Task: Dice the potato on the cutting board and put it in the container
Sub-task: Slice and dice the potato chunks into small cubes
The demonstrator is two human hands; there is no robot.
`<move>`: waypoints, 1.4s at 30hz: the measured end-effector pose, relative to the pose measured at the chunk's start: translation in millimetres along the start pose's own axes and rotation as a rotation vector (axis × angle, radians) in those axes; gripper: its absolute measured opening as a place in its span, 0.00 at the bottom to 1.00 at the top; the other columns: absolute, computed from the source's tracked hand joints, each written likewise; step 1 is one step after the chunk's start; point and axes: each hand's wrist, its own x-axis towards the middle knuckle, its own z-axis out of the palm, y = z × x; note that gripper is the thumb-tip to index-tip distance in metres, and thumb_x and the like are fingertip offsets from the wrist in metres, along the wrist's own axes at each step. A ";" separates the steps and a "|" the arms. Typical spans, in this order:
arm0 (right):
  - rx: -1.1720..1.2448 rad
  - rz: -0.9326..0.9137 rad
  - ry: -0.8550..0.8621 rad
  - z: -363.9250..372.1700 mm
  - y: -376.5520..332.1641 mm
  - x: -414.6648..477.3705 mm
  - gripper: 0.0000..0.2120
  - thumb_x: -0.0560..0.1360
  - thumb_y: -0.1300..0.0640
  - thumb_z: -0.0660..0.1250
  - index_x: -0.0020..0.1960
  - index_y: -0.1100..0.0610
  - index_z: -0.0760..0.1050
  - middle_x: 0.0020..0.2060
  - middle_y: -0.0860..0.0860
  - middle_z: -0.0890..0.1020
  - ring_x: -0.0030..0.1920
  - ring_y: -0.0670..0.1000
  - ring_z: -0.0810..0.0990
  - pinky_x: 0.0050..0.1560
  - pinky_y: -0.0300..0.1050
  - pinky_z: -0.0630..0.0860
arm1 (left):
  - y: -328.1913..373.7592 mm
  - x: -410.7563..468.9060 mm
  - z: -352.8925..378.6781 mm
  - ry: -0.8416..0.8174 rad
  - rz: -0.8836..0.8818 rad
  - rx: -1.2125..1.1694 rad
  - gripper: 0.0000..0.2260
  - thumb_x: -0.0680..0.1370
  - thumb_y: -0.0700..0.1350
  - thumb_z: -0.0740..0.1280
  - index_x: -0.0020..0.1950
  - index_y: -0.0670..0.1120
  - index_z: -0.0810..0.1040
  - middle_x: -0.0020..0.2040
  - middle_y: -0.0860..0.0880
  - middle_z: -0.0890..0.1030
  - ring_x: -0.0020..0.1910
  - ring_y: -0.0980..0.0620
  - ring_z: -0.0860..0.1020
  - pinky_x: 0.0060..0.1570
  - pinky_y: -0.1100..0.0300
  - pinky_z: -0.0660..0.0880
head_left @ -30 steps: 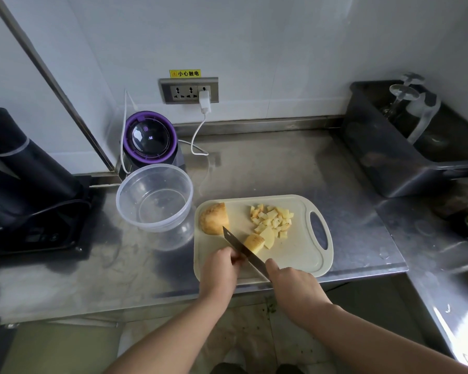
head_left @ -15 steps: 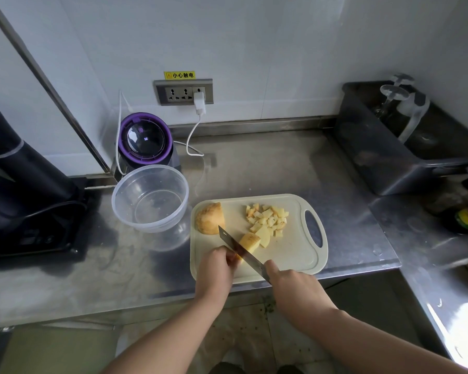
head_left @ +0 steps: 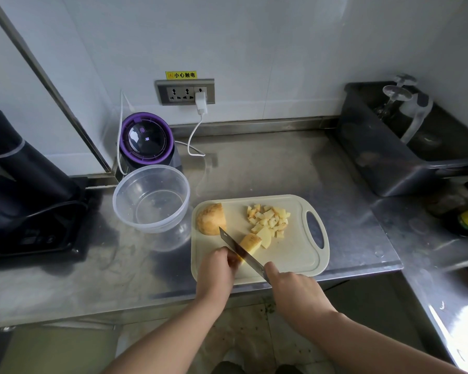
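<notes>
A pale cutting board (head_left: pixel 295 255) lies on the steel counter. On it sit a potato half (head_left: pixel 210 219) at the left, a pile of potato dice (head_left: pixel 269 218) at the back right, and a potato piece (head_left: pixel 250 242) under the knife (head_left: pixel 241 252). My left hand (head_left: pixel 218 268) holds the near end of that piece with curled fingers. My right hand (head_left: pixel 295 290) grips the knife handle, blade slanting across the piece. The clear round container (head_left: pixel 152 198) stands left of the board with nothing in it.
A purple-rimmed appliance (head_left: pixel 146 140) is plugged into the wall socket behind the container. Black equipment (head_left: pixel 25 190) fills the left side. A dark bin (head_left: pixel 405 147) with glassware sits at the right. The counter edge runs just below the board.
Both hands and the knife stay at the potato piece; the blade has barely shifted. The camera view moved slightly.
</notes>
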 end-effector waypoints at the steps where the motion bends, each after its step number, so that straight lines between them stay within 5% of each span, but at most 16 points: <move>1: -0.003 -0.001 -0.002 0.1 -0.4 0.6 0.22 0.81 0.64 0.59 0.71 0.52 0.58 0.45 0.51 0.77 0.40 0.48 0.76 0.41 0.39 0.73 | -0.4 0.0 0.1 -0.003 0.002 0.001 0.05 0.77 0.46 0.69 0.48 0.46 0.83 0.45 0.51 0.84 0.45 0.53 0.80 0.45 0.61 0.74; 11: -0.007 -0.002 -0.048 2.1 -2.7 6.6 0.24 0.81 0.65 0.59 0.73 0.53 0.56 0.50 0.53 0.79 0.47 0.50 0.80 0.48 0.41 0.76 | -2.6 0.9 0.0 -0.016 -0.004 0.024 0.07 0.78 0.47 0.68 0.50 0.46 0.82 0.46 0.51 0.83 0.47 0.53 0.80 0.46 0.62 0.74; 16: -0.002 0.007 -0.050 6.7 -5.8 11.3 0.23 0.81 0.63 0.59 0.73 0.54 0.56 0.48 0.52 0.75 0.42 0.47 0.74 0.44 0.38 0.71 | -1.7 -0.5 -0.8 -0.008 0.029 0.016 0.05 0.78 0.45 0.67 0.50 0.46 0.82 0.46 0.52 0.83 0.46 0.55 0.80 0.43 0.66 0.71; 23: 0.025 0.006 -0.023 3.1 0.9 4.9 0.21 0.80 0.64 0.59 0.70 0.51 0.59 0.46 0.51 0.77 0.40 0.47 0.77 0.40 0.37 0.74 | -3.1 0.2 -0.7 -0.007 0.038 0.047 0.06 0.78 0.44 0.67 0.51 0.46 0.82 0.46 0.52 0.83 0.47 0.54 0.80 0.47 0.64 0.74; 28: -0.004 -0.011 0.070 -13.0 6.8 -4.7 0.22 0.80 0.62 0.58 0.70 0.51 0.57 0.38 0.47 0.71 0.29 0.44 0.68 0.28 0.34 0.62 | -2.7 1.3 1.5 0.004 0.016 0.051 0.06 0.76 0.47 0.70 0.51 0.47 0.82 0.47 0.53 0.83 0.47 0.57 0.80 0.46 0.68 0.73; 32: -0.026 0.013 0.071 -20.3 13.3 -2.7 0.25 0.80 0.62 0.60 0.72 0.50 0.54 0.49 0.50 0.79 0.39 0.48 0.79 0.41 0.40 0.78 | -5.1 1.1 0.2 -0.012 0.052 0.073 0.08 0.75 0.48 0.71 0.53 0.49 0.80 0.49 0.54 0.82 0.46 0.59 0.78 0.45 0.70 0.73; 42: -0.024 0.031 0.032 -21.0 18.1 -1.3 0.23 0.81 0.62 0.59 0.71 0.50 0.56 0.51 0.53 0.79 0.42 0.51 0.81 0.44 0.43 0.80 | 2.1 10.1 1.6 0.005 0.115 0.137 0.14 0.75 0.51 0.71 0.58 0.50 0.74 0.50 0.55 0.80 0.49 0.57 0.79 0.50 0.66 0.76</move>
